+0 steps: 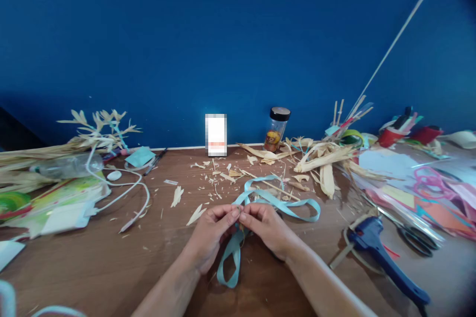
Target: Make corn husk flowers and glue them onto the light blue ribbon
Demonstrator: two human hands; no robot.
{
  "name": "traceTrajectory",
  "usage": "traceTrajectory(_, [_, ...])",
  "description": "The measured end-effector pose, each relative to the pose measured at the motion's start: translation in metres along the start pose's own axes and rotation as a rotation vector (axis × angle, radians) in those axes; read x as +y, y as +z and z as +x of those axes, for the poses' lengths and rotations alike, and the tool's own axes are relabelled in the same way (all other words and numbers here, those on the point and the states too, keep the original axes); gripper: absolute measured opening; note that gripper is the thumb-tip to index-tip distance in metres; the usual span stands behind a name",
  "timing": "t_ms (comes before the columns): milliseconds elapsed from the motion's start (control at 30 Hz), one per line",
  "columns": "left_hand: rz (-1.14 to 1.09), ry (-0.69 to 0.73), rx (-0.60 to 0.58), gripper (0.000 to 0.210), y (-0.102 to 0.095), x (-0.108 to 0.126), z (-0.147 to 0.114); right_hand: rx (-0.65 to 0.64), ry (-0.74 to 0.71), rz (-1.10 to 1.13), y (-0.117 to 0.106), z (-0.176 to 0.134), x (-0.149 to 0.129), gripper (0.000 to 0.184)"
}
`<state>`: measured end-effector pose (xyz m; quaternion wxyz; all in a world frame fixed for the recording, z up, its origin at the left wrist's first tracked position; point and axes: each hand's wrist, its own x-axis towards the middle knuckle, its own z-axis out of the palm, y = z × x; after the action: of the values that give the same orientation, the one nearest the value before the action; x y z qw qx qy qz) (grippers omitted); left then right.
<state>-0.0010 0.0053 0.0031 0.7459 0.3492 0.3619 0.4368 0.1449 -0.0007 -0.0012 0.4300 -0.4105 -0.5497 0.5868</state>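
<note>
My left hand (214,230) and my right hand (269,228) meet just above the table, thumbs and forefingers pinched together. Between them is a light blue ribbon (231,262), with one loop hanging below the hands. More of the same ribbon trails up and to the right, where it curls flat on the tabletop. A thin brownish strand shows below the fingertips. The exact spot that the fingers grip is mostly hidden behind the thumbs.
A blue glue gun (385,252) and black scissors (418,240) lie at right. Dried husks (325,158), a jar (275,129) and a glowing phone-like screen (216,134) stand behind scattered scraps. A white cable (143,183), plastic bottle (70,164) and papers (70,215) are at left.
</note>
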Motion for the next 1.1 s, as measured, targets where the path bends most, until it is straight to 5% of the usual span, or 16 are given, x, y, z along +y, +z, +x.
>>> traceTrajectory(1100, [-0.132,-0.035,-0.019,0.014,-0.0026,-0.0005,0.0014,0.007,-0.032,-0.159,0.0013,0.0010,0.0045,0.021])
